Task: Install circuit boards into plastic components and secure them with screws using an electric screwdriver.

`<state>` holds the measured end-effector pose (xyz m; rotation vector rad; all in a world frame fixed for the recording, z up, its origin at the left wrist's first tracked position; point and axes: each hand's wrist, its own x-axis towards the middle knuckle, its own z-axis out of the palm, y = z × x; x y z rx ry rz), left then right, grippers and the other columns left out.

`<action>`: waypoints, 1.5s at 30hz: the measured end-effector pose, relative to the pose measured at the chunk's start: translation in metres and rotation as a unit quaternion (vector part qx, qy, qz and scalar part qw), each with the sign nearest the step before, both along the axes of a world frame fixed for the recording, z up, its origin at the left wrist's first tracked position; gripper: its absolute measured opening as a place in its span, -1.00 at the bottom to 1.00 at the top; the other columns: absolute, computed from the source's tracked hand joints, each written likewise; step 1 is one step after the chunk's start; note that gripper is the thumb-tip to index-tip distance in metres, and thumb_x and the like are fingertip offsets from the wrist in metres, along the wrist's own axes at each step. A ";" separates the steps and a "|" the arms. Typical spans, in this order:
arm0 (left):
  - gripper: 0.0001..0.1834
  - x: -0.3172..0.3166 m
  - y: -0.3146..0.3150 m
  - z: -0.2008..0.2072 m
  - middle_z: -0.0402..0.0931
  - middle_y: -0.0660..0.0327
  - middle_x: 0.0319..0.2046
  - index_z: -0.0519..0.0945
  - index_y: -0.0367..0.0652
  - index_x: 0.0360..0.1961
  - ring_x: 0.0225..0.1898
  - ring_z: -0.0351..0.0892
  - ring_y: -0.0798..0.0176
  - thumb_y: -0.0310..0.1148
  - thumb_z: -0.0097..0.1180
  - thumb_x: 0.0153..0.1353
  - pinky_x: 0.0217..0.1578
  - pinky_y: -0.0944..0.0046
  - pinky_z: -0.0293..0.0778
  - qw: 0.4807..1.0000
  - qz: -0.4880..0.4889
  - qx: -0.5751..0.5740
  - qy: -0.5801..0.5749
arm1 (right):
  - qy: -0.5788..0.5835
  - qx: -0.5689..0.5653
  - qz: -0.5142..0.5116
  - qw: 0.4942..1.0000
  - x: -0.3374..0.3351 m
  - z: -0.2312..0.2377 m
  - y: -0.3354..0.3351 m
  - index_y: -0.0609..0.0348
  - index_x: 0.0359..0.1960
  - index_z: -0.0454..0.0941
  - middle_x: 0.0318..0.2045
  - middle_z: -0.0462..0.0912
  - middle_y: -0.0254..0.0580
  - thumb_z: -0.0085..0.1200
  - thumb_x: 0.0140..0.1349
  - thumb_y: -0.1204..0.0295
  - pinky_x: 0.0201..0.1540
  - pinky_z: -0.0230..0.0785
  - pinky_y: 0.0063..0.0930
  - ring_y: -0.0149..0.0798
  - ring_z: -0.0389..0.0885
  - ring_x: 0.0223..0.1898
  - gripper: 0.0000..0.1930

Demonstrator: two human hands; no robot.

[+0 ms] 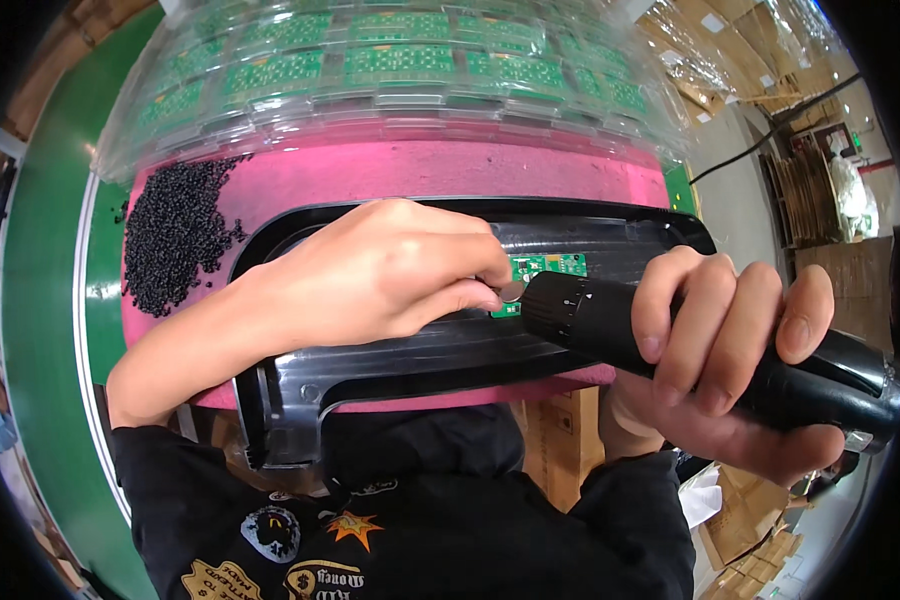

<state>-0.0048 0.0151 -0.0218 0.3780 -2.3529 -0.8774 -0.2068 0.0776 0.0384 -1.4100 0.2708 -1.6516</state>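
Observation:
A black electric screwdriver (610, 325) lies in my right hand (720, 330), whose fingers wrap round its body. Its collar end points left, toward a green circuit board (560, 265) in a black plastic housing (390, 365). My left hand (420, 262) reaches across the housing and pinches thumb and forefinger together at the board's left side. A small greyish round thing (511, 292) shows between those fingertips and the screwdriver's collar; I cannot make out what it is. The screwdriver's tip is hidden, and my left hand covers part of the board.
The housing rests on a pink work surface (400, 165). A heap of small black pieces (175, 235), perhaps screws, lies at its left. Clear plastic trays (390, 95) of green circuit boards stand along the far side. Cardboard boxes (560, 440) stand below the near edge.

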 end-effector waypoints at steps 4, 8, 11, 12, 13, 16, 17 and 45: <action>-0.75 -0.004 0.005 0.005 0.58 0.09 -0.38 0.57 -0.29 -0.16 -0.38 0.62 0.05 -0.48 0.25 0.12 -0.35 0.18 0.55 0.999 0.042 0.028 -0.010 | 0.037 0.001 -0.012 0.999 -0.027 0.007 0.001 0.05 -0.19 0.34 -0.63 0.43 -0.43 0.15 0.14 -0.11 -0.47 0.25 -0.49 -0.47 0.35 -0.70 -0.49; -0.65 0.000 0.003 0.001 0.58 0.05 -0.16 0.52 -0.27 -0.05 -0.17 0.61 0.01 -0.46 0.24 0.13 -0.18 0.14 0.56 0.989 0.081 -0.017 -0.122 | 0.075 0.106 -0.129 0.983 -0.045 -0.006 -0.005 0.16 -0.20 0.37 -0.67 0.35 -0.40 -0.02 0.23 -0.12 -0.52 0.14 -0.45 -0.42 0.26 -0.72 -0.48; -0.56 0.001 0.001 0.000 0.49 0.06 0.05 0.46 -0.25 0.02 0.01 0.51 -0.02 -0.45 0.25 0.10 -0.02 0.08 0.52 0.983 0.044 -0.028 -0.175 | 0.094 0.127 -0.164 0.974 -0.057 -0.018 -0.011 0.18 -0.21 0.36 -0.68 0.33 -0.38 -0.05 0.26 -0.11 -0.53 0.13 -0.45 -0.42 0.24 -0.74 -0.49; -0.57 0.000 0.001 0.002 0.49 0.07 0.05 0.47 -0.25 0.00 0.02 0.51 -0.02 -0.45 0.26 0.08 -0.03 0.08 0.52 0.983 0.036 -0.030 -0.177 | 0.088 0.128 -0.166 0.974 -0.060 -0.020 -0.010 0.18 -0.22 0.36 -0.69 0.32 -0.37 -0.05 0.26 -0.09 -0.53 0.14 -0.45 -0.41 0.23 -0.74 -0.49; -0.58 -0.001 0.002 0.003 0.49 0.08 0.05 0.48 -0.25 -0.01 0.02 0.51 -0.02 -0.45 0.26 0.07 -0.04 0.08 0.52 0.983 0.029 -0.032 -0.180 | 0.088 0.129 -0.168 0.973 -0.061 -0.022 -0.010 0.18 -0.22 0.36 -0.69 0.32 -0.37 -0.05 0.26 -0.09 -0.53 0.14 -0.45 -0.41 0.23 -0.74 -0.49; -0.57 -0.002 0.000 0.001 0.50 0.09 0.05 0.48 -0.24 -0.01 0.03 0.50 -0.03 -0.47 0.27 0.06 -0.04 0.08 0.52 0.982 0.028 -0.025 -0.185 | 0.093 0.127 -0.183 0.970 -0.063 -0.026 -0.009 0.18 -0.22 0.35 -0.69 0.31 -0.38 -0.05 0.26 -0.10 -0.53 0.15 -0.44 -0.41 0.23 -0.74 -0.49; -0.57 -0.001 0.000 0.001 0.50 0.09 0.05 0.48 -0.24 -0.01 0.03 0.50 -0.03 -0.48 0.27 0.05 -0.04 0.09 0.53 0.983 0.029 -0.023 -0.182 | 0.090 0.126 -0.184 0.971 -0.062 -0.026 -0.010 0.19 -0.22 0.35 -0.69 0.31 -0.38 -0.05 0.26 -0.10 -0.54 0.15 -0.44 -0.42 0.23 -0.75 -0.48; -0.60 0.000 0.002 0.001 0.47 0.15 0.05 0.46 -0.21 0.01 0.04 0.48 0.05 -0.43 0.20 0.12 -0.05 0.13 0.55 0.980 0.023 -0.069 -0.185 | -0.171 0.378 -0.115 0.903 -0.105 -0.020 -0.059 0.17 -0.09 0.40 -0.36 0.48 -0.27 0.18 0.26 0.33 0.01 0.42 -0.15 -0.27 0.52 -0.22 -0.70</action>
